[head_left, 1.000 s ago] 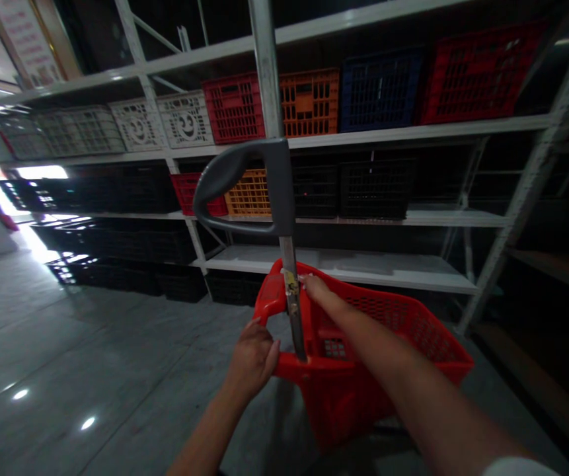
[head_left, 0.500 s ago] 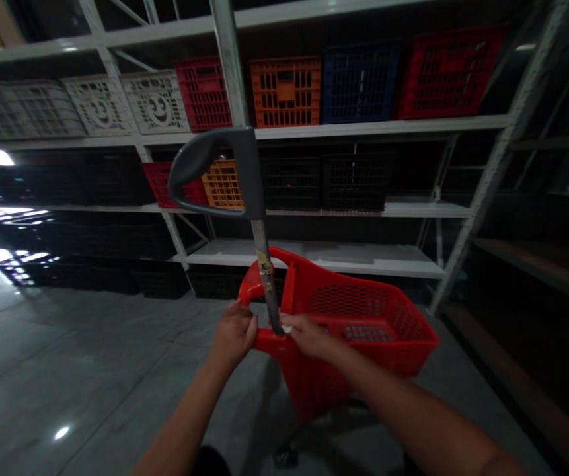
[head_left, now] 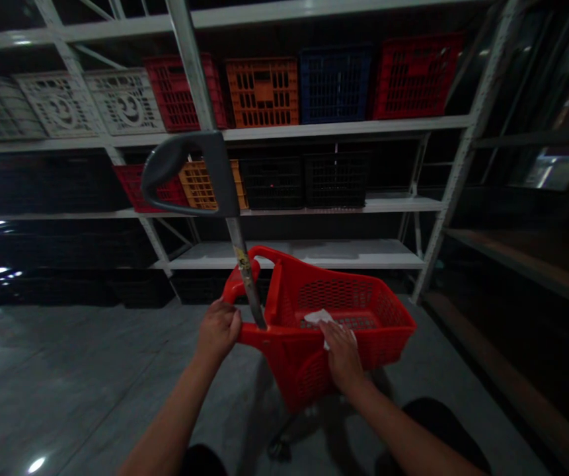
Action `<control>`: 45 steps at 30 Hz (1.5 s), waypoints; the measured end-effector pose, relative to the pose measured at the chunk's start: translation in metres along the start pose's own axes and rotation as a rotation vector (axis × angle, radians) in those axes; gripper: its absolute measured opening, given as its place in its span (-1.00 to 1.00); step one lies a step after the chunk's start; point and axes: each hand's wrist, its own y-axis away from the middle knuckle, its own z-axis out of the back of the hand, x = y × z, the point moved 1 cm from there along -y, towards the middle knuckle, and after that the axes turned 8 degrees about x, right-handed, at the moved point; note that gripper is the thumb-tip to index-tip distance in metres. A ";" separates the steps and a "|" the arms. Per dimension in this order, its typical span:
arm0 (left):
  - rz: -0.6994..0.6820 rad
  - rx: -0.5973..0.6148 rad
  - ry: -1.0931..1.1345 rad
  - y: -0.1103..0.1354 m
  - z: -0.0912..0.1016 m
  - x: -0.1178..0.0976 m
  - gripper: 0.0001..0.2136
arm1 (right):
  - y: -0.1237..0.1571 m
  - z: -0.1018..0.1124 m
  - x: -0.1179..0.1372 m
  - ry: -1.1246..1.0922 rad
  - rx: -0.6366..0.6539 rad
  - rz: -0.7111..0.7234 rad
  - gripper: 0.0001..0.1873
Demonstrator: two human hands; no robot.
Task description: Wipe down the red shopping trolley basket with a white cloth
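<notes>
A red plastic shopping basket (head_left: 363,311) on wheels stands on the floor in front of me. Its grey pull handle (head_left: 185,172) rises on a metal rod (head_left: 244,277) from the near rim. My left hand (head_left: 219,328) is closed on the basket's near left rim, beside the rod. My right hand (head_left: 342,354) presses a white cloth (head_left: 320,318) against the basket's near side wall, fingers curled over the cloth.
Metal shelving (head_left: 343,124) runs across the back, holding white, red, orange, blue and black crates (head_left: 262,91). More dark shelves (head_left: 527,258) stand to the right. A glossy grey floor (head_left: 66,383) spreads to the left.
My right hand moved from the rod's base at the rim down onto the basket's side wall with the cloth. The view shifted right. My left hand stayed on the rim.
</notes>
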 end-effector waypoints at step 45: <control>0.022 -0.055 -0.068 -0.014 -0.024 0.045 -0.64 | -0.066 -0.049 0.090 -0.246 -0.137 0.164 -0.26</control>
